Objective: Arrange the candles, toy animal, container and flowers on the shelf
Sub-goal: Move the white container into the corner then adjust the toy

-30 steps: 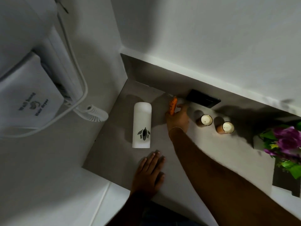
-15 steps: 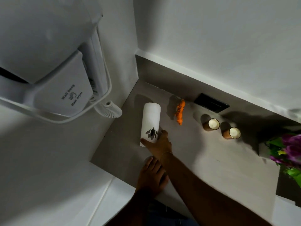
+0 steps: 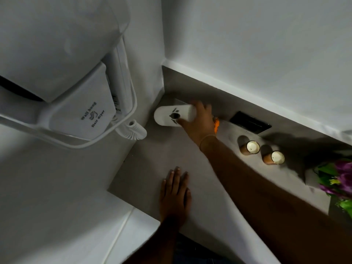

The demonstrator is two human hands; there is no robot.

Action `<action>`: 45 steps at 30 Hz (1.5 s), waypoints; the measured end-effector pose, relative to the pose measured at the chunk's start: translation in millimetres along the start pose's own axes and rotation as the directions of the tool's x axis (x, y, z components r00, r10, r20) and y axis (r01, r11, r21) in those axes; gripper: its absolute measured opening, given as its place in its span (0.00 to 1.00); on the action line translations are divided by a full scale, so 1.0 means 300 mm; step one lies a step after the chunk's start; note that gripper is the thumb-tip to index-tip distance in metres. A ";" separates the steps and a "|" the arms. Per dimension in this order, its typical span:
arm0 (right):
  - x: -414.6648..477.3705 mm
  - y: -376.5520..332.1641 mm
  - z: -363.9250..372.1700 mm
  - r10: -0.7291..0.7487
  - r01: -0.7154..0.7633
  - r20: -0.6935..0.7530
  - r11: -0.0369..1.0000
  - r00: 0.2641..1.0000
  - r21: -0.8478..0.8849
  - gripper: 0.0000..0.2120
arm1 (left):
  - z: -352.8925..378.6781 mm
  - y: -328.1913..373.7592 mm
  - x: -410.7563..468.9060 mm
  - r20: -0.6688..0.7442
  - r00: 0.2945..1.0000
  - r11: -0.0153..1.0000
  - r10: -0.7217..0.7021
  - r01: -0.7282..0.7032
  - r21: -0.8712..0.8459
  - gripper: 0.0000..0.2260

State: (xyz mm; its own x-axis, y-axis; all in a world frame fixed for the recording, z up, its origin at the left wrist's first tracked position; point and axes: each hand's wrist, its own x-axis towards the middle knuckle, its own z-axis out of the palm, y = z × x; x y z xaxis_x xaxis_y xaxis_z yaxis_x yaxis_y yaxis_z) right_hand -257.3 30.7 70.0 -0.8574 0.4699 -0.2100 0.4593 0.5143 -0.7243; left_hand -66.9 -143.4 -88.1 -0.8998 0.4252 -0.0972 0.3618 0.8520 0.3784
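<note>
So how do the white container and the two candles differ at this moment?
The white container is held in the right hand and looks tipped over, near the corner; the two candles stand upright and untouched. The container is plain white with a dark emblem; the candles are brown-sided with pale tops. The container is clearly larger than either candle. All are cylindrical and over the same grey shelf.
</note>
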 end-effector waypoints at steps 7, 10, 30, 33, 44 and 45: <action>0.133 -0.206 -0.028 -0.340 0.406 0.279 0.886 0.898 -0.225 0.42 | -0.013 -0.008 0.092 -0.009 0.999 0.999 -0.036 0.036 -0.003 0.31; 0.153 -0.242 -0.020 -0.406 0.534 0.408 0.801 0.817 -0.271 0.41 | -0.027 -0.008 0.101 -0.013 1.000 1.000 -0.015 0.014 -0.024 0.31; -0.378 0.329 -0.148 0.177 -0.065 -0.304 0.936 0.936 0.345 0.18 | -0.004 0.182 0.045 0.154 0.961 0.965 0.232 -0.246 0.086 0.40; -0.505 0.564 -0.237 0.341 -0.241 -0.353 0.924 0.872 0.297 0.16 | 0.042 0.241 0.054 0.219 0.955 0.973 0.198 -0.219 0.079 0.36; -0.426 0.494 -0.152 0.161 -0.107 -0.151 0.943 0.975 0.317 0.12 | -0.074 0.177 0.130 0.338 0.938 0.972 0.076 -0.146 0.186 0.33; -0.401 0.441 -0.119 0.141 -0.090 -0.122 0.932 0.982 0.352 0.13 | -0.095 0.137 0.144 0.317 0.948 0.972 0.034 -0.105 0.208 0.33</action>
State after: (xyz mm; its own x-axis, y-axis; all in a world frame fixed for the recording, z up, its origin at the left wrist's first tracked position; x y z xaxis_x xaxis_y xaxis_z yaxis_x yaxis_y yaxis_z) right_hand -85.1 67.9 23.1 -0.7492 0.6218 -0.2282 0.4230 0.1841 -0.8872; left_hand -97.9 -98.7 -50.5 -0.7632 0.5288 -0.3713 0.4967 0.8477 0.1863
